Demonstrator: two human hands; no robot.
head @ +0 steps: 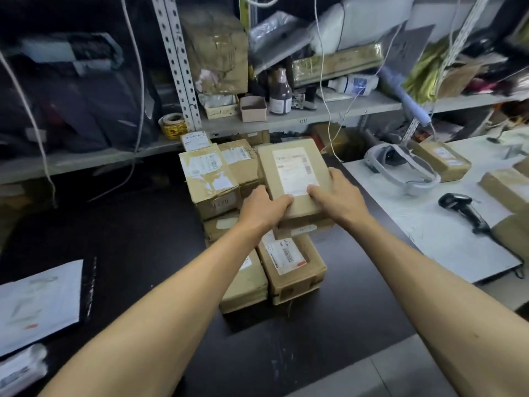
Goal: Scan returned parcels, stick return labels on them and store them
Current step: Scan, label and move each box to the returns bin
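A brown cardboard parcel point(292, 170) with a white shipping label on top lies on a stack of similar parcels point(290, 267) in the middle of the view. My left hand point(264, 209) grips its near left corner, thumb on top. My right hand point(336, 193) grips its near right edge, thumb on the label. Several more labelled parcels point(209, 181) stand to the left and behind. A black handheld barcode scanner point(463, 210) lies on the white table point(429, 233) to the right.
Metal shelving point(300, 116) behind the stack holds boxes, a brown bottle point(280, 93) and a tape roll point(173, 126). A white headset point(400, 167) and more parcels point(443, 160) lie on the white table. White poly mailers point(40, 305) rest on the dark surface at left. Cables hang down.
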